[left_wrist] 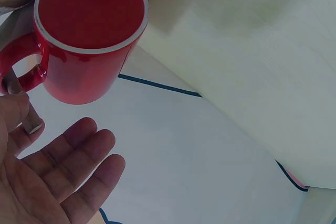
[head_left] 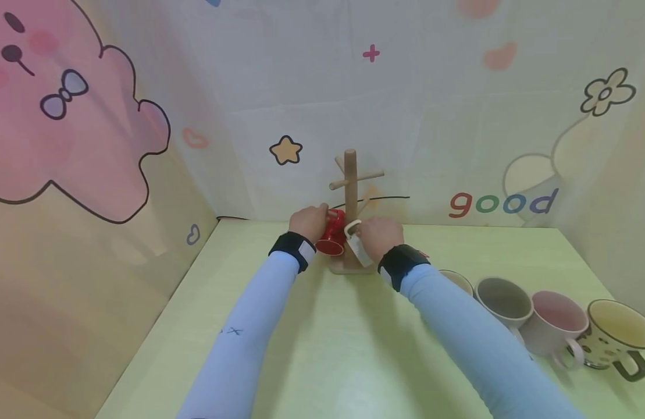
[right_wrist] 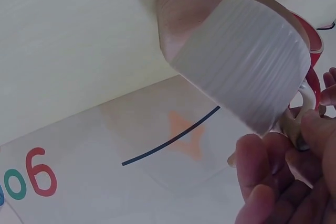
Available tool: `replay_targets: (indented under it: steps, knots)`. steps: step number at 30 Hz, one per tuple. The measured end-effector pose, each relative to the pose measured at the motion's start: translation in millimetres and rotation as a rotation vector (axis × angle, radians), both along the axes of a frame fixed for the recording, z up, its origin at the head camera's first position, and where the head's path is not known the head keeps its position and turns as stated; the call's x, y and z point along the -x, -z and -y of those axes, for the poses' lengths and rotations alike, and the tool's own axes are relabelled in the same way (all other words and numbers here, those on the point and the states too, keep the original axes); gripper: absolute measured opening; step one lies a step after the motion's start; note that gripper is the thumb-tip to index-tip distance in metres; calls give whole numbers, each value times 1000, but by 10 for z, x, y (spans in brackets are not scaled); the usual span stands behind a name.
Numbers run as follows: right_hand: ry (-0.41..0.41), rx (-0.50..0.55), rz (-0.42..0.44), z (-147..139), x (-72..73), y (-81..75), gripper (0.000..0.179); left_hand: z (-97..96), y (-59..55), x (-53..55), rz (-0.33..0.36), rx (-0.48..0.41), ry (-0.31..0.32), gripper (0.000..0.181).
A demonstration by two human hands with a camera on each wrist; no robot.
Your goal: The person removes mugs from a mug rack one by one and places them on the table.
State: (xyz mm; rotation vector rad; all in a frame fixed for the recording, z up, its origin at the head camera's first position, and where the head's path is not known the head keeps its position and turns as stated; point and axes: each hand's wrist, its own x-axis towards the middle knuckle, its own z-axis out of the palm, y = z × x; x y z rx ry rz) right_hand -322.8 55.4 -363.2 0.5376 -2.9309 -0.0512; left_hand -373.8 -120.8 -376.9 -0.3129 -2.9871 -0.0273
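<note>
A red mug (head_left: 331, 237) hangs by its handle on a low peg (left_wrist: 32, 123) of a wooden mug rack (head_left: 350, 166). In the left wrist view, my left hand (head_left: 307, 224) pinches that peg's end between thumb and forefinger, its other fingers extended. On the post's right side, my right hand (head_left: 382, 237) holds a white ribbed mug (right_wrist: 244, 64) by its handle (right_wrist: 307, 97). This mug is tilted beside the rack's base (right_wrist: 181, 17). Fingers partly hide where its handle meets the rack.
To the right, partly behind my right forearm, several mugs stand in a row: a cream one (head_left: 456, 280), a grey one (head_left: 504, 299), a pink one (head_left: 558, 317) and a patterned yellow one (head_left: 617, 334). A printed cloth wall (head_left: 432, 128) rises behind the pale table (head_left: 322, 349).
</note>
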Motion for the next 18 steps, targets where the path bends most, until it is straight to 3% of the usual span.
replay_targets:
  steps: [4, 14, 18]
  knots:
    - [3, 2, -10, 6, -3, 6, 20, 24, 45, 10, 9, -15, -6, 31]
    - [-2, -17, 0, 11, -31, -17, 20, 46, 86, -93, 20, -69, -13, 47]
    - [-3, -25, -4, 11, -50, -28, 21, 74, 156, -85, 34, -92, -24, 57]
